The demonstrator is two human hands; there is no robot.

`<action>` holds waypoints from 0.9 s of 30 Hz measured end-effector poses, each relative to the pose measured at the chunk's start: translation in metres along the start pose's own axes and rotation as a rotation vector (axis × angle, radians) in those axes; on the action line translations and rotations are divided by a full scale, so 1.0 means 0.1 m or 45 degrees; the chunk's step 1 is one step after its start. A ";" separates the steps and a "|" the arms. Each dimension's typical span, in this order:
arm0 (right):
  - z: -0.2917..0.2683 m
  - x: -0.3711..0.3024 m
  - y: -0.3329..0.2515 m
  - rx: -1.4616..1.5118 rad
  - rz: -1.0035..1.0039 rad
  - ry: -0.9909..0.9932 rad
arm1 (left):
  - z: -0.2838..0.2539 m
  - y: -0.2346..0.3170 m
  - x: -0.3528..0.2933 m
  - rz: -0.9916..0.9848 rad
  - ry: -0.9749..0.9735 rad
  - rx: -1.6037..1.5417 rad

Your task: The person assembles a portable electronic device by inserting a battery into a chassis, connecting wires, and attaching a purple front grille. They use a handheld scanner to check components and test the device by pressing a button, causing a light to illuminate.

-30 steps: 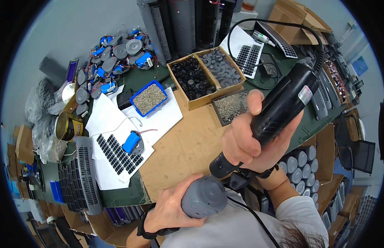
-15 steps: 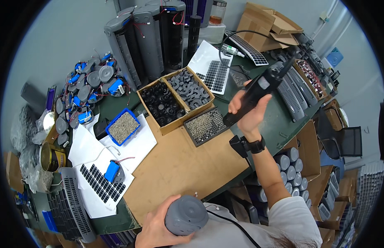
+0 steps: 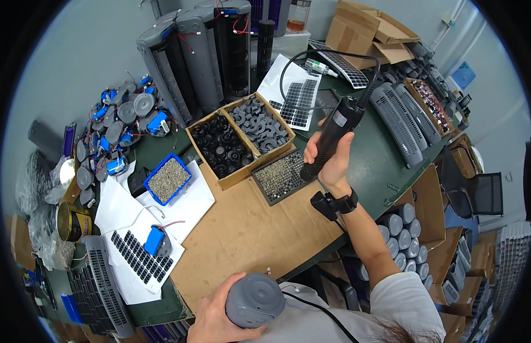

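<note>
My left hand (image 3: 215,320) is wrapped round a grey round housing (image 3: 255,304) near the table's front edge, its domed end up. A small connector on thin wires pokes out behind it. In my right hand (image 3: 333,162) is a black electric screwdriver (image 3: 334,134), its cord looping away from the upper end. The tool's lower end is over the right edge of a dark perforated screw tray (image 3: 269,199) filled with small screws. My right wrist wears a black strap with a small device. A brown cardboard sheet (image 3: 231,228) lies between my hands.
Behind the tray, a divided cardboard box (image 3: 225,182) holds black wheels and grey curved clips. A blue tray (image 3: 162,201) of screws sits on white paper at left. Grey motor units with blue parts are heaped beyond it. Grey tall housings (image 3: 200,63) stand at the back.
My right hand has come slightly left and down with the screwdriver, which now stands more upright, its lower end closer to the tray. The left hand and the grey housing have barely shifted.
</note>
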State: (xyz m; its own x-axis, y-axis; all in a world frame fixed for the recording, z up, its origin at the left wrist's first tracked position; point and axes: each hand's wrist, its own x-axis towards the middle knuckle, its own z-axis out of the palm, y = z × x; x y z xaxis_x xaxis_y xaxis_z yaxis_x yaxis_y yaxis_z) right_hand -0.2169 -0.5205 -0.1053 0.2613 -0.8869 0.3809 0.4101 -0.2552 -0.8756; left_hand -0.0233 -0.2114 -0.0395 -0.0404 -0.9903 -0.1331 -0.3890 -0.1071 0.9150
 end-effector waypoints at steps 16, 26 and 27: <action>0.00 -0.04 0.02 -0.020 -0.043 -0.109 | 0.04 -0.08 -0.01 -0.066 0.006 0.055; 0.21 -0.07 -0.63 0.441 -0.174 -0.066 | -0.01 -0.08 -0.01 0.013 0.028 0.029; 0.29 -0.11 -0.73 0.557 -0.187 -0.076 | -0.01 -0.08 0.00 -0.009 0.006 0.016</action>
State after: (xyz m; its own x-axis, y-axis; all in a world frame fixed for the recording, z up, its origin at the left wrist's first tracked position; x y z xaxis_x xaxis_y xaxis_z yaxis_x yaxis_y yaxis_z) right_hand -0.2240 -0.4811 -0.0365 0.2177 -0.8265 0.5192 0.7730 -0.1787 -0.6087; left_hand -0.0189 -0.2105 -0.0467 -0.0334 -0.9899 -0.1375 -0.4009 -0.1128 0.9092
